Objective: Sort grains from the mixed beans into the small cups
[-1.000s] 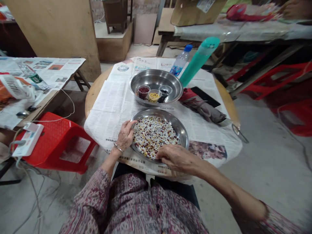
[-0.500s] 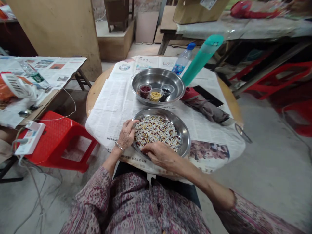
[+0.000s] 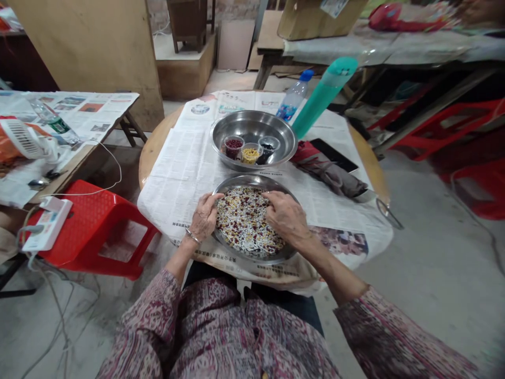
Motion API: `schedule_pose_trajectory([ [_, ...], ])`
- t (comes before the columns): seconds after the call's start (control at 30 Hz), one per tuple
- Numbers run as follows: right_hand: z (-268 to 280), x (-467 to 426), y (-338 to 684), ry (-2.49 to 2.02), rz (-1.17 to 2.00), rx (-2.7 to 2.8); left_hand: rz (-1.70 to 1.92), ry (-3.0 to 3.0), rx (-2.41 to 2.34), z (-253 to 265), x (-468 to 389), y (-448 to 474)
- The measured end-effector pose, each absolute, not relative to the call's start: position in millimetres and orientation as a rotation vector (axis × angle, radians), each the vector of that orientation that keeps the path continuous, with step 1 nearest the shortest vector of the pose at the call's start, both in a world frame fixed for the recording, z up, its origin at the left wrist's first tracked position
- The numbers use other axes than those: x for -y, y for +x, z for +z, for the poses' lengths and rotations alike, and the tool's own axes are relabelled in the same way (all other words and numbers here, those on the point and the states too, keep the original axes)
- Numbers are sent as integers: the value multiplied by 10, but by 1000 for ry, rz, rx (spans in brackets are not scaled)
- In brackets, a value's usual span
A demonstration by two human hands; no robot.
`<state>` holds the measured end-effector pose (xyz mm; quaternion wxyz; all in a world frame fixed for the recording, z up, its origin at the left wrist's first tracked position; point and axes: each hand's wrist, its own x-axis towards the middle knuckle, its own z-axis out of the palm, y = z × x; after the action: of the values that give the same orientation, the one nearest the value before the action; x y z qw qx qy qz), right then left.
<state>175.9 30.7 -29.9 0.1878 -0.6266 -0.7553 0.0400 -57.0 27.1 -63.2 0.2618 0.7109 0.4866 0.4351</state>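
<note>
A round steel tray [image 3: 236, 184] full of mixed red, white and yellow beans [image 3: 244, 223] lies on newspaper at the table's near edge. My left hand [image 3: 203, 218] grips the tray's left rim. My right hand [image 3: 286, 216] rests on the beans at the tray's right side, fingers curled down; whether it pinches any bean is hidden. Behind it stands a deeper steel bowl [image 3: 282, 131] holding three small cups: red beans [image 3: 233, 146], yellow grains [image 3: 250, 153] and dark beans [image 3: 268, 147].
A teal bottle [image 3: 323, 97] and a clear water bottle [image 3: 292, 100] stand behind the bowl. A folded umbrella [image 3: 331, 176] and a dark phone [image 3: 333, 155] lie to the right. A red stool [image 3: 94, 226] and a side table with a small fan [image 3: 23, 139] are at left.
My right hand has moved from the tray's near edge across the beans to its right side. The left hand stays on the left rim.
</note>
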Motion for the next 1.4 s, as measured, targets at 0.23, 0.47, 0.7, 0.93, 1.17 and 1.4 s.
schedule_pose_trajectory([
  [0.23, -322, -19, 1434, -1322, 513, 2312, 1165, 1944, -1324, -609, -266, -574],
  [0.47, -323, 137, 1113, -969, 605, 2407, 1158, 1986, -1332, -611, -272, -577],
  [0.7, -291, -293, 1336, -1174, 159, 2527, 1157, 1989, -1322, -629, -272, -579],
  [0.93, -253, -125, 1892, -1710, 73, 2393, 1152, 1965, -1340, -652, -272, -577],
  [1.17, -357, 85, 1597, -1486, 403, 2294, 1150, 1969, -1352, -642, -270, -578],
  [1.4, -384, -64, 1149, -1006, 567, 2371, 1135, 2003, -1331, -601, -251, -584],
])
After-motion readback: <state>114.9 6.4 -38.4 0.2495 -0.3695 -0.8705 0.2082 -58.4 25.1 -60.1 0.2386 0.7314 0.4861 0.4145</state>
